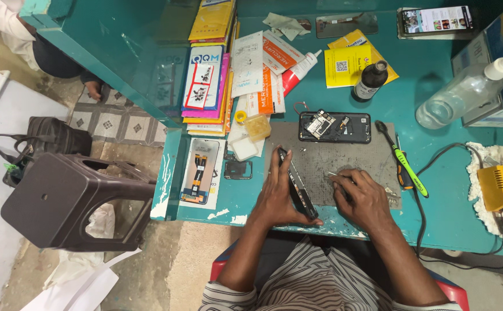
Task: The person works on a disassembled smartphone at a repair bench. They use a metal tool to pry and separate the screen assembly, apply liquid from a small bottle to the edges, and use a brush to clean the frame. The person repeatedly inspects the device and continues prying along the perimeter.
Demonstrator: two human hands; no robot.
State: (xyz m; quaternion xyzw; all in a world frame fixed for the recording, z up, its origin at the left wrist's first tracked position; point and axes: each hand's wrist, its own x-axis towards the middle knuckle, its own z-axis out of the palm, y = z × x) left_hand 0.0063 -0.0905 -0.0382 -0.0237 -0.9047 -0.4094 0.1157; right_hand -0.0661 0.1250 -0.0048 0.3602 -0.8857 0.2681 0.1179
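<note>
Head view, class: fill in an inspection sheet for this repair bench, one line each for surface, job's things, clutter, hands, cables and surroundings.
Surface: teal bench, chipped front edge, grey work mat on it.
Job's things: dark phone frame held on edge; opened phone lying on the mat's far side.
Clutter: stacked packets, glue tube, dark bottle, spray bottle, green-handled tool.
Hands: left hand grips the frame; right hand pinches a thin tool, hard to identify.
Cables: black leads near the yellow soldering station.
Surroundings: brown stool, black bag, a second person's foot.
</note>
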